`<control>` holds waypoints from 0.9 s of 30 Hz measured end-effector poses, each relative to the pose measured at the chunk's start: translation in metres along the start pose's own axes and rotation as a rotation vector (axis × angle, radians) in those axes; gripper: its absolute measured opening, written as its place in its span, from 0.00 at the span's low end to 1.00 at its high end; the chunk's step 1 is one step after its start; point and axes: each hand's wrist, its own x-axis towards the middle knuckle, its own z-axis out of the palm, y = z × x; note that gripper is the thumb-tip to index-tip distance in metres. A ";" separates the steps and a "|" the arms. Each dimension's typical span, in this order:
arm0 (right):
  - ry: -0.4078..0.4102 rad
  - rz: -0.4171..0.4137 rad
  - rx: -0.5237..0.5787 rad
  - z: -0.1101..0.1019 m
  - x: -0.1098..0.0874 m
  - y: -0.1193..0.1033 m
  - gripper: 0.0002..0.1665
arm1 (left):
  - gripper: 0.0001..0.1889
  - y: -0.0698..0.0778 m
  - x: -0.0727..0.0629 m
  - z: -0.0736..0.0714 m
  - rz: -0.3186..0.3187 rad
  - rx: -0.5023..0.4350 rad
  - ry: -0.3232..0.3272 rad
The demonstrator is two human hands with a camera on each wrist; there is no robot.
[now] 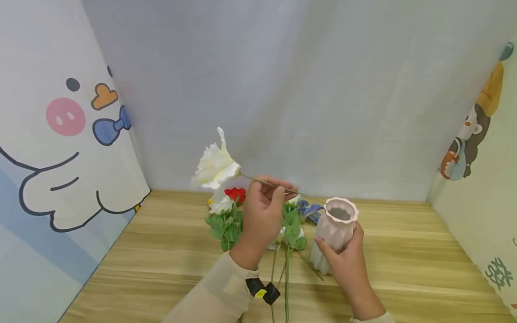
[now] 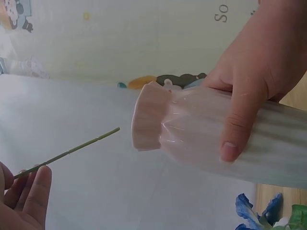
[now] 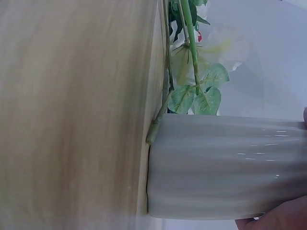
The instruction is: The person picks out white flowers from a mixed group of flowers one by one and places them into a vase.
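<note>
My left hand (image 1: 262, 215) pinches the thin stem of a white artificial flower (image 1: 217, 167) between thumb and fingers. The bloom points up and left, and the stem slants down to the right. In the left wrist view, the free end of this stem (image 2: 81, 146) points at the mouth of a pale pink pleated vase (image 2: 192, 132), a short way outside its rim. My right hand (image 1: 349, 264) grips the vase around its body, thumb at the front. In the right wrist view, the vase base is right at the wooden table (image 3: 72, 115).
Behind and under my left arm lie more artificial flowers: a red bloom (image 1: 235, 194), a white one (image 1: 221, 204), a blue one (image 1: 310, 211) and green leaves (image 1: 231, 232). Their bare stems (image 1: 287, 282) run toward the front. A grey cloth wall (image 1: 323, 89) stands behind the table.
</note>
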 end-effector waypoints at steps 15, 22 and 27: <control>-0.019 0.011 -0.002 -0.001 0.000 0.000 0.59 | 0.05 0.005 0.017 0.020 -0.021 0.040 -0.052; -0.010 0.013 -0.011 0.000 0.000 -0.001 0.59 | 0.05 -0.002 0.011 0.022 -0.114 0.084 -0.082; -0.003 0.006 -0.017 -0.001 -0.001 -0.003 0.59 | 0.06 -0.006 0.007 0.025 -0.181 0.090 -0.082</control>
